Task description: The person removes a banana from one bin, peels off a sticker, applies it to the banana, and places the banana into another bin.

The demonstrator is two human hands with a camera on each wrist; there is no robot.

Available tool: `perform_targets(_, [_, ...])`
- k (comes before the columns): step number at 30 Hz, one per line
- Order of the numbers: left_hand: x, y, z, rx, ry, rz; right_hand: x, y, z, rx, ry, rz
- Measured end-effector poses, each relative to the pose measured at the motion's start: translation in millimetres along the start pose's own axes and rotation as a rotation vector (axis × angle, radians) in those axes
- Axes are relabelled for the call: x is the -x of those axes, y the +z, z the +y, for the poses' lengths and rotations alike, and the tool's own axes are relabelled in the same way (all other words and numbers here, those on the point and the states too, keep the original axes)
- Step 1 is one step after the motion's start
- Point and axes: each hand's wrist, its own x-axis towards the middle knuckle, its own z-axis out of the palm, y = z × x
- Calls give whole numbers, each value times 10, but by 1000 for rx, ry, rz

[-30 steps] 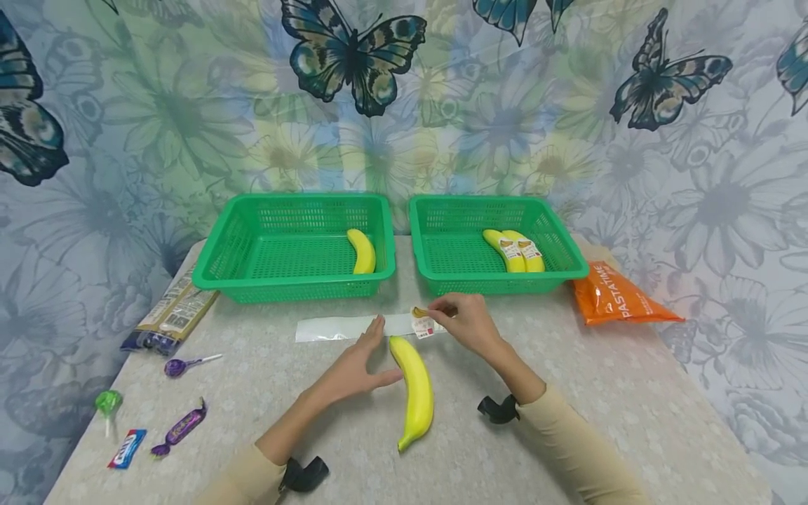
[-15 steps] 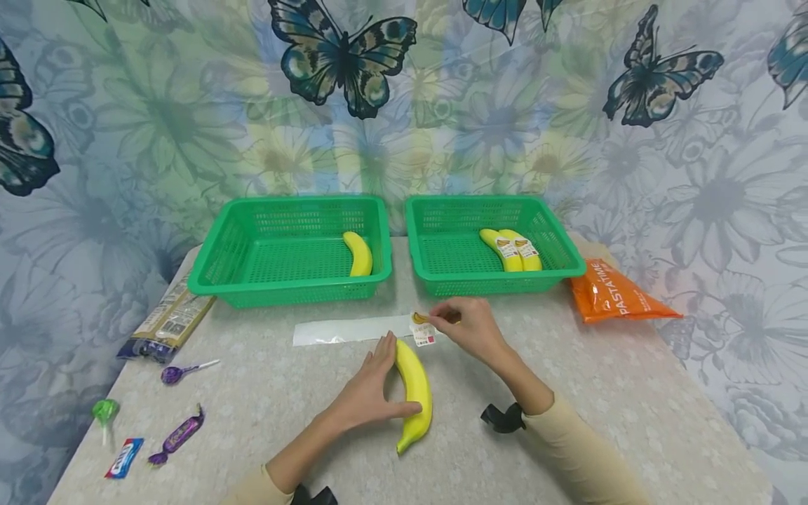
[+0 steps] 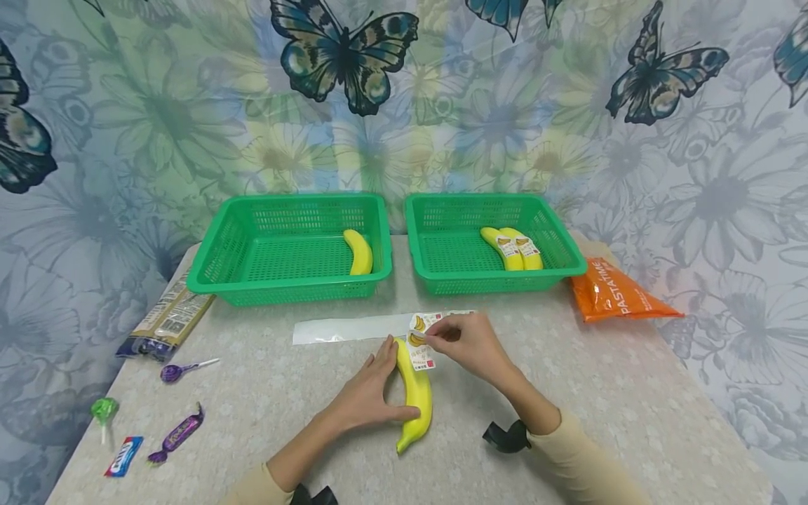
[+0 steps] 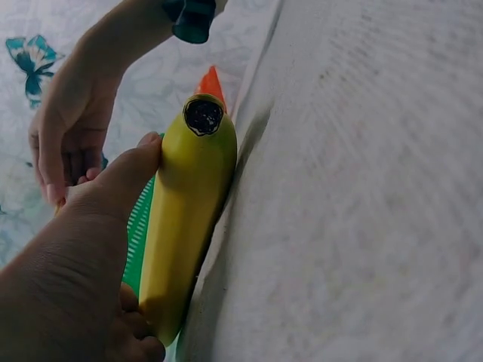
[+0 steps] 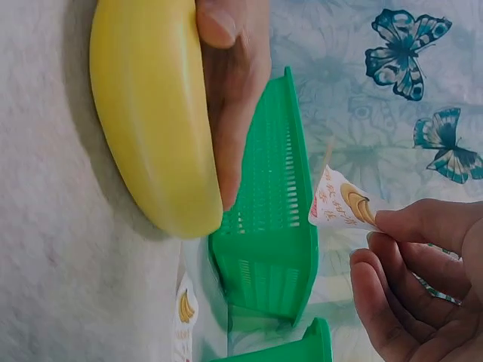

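Observation:
A yellow banana [image 3: 414, 393] lies on the table [image 3: 600, 393] in front of me. My left hand [image 3: 371, 393] grips it from the left, thumb and fingers curled round it; the left wrist view shows the banana [image 4: 181, 219] against the thumb. My right hand [image 3: 470, 344] pinches a white banana sticker [image 3: 419, 351] just above the banana's far end; the right wrist view shows the sticker [image 5: 339, 205] held in the fingertips, clear of the banana [image 5: 147, 113]. A clear backing strip [image 3: 353, 327] with another sticker [image 3: 421, 322] lies behind.
Two green baskets stand at the back: the left basket [image 3: 214, 270] holds one banana [image 3: 360, 252], the right basket [image 3: 568, 256] holds two stickered bananas [image 3: 513, 249]. An orange pasta bag [image 3: 615, 298] lies right. A pasta packet [image 3: 167, 319], lollipops [image 3: 179, 369] and candies [image 3: 178, 433] lie left.
My left hand closed round the banana, which shifted a little. My right hand peeled a sticker off the strip and brought it down toward the banana's far end.

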Motion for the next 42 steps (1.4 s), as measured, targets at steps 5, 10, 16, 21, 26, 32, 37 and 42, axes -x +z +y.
perform_targets(5, [10,4,4,-10,-3,8,36,71,-36,-21,54,-44])
perform_targets(10, [16,5,1,-8,3,17,46,167,-17,-20,76,-90])
perform_targets(16, [25,24,1,-12,11,26,62,254,35,5,70,-109])
perform_targets(21, [22,40,-9,-14,16,35,51,293,82,11,57,-112])
perform_targets(26, [17,31,-10,-12,13,28,27,324,126,24,43,-116])
perform_targets(32, [12,47,12,11,-12,70,21,337,155,26,51,-138])
perform_targets(37, [-9,89,21,43,-28,124,18,340,172,6,60,-147])
perform_targets(42, [-31,116,20,58,-45,153,9,336,204,-11,61,-154])
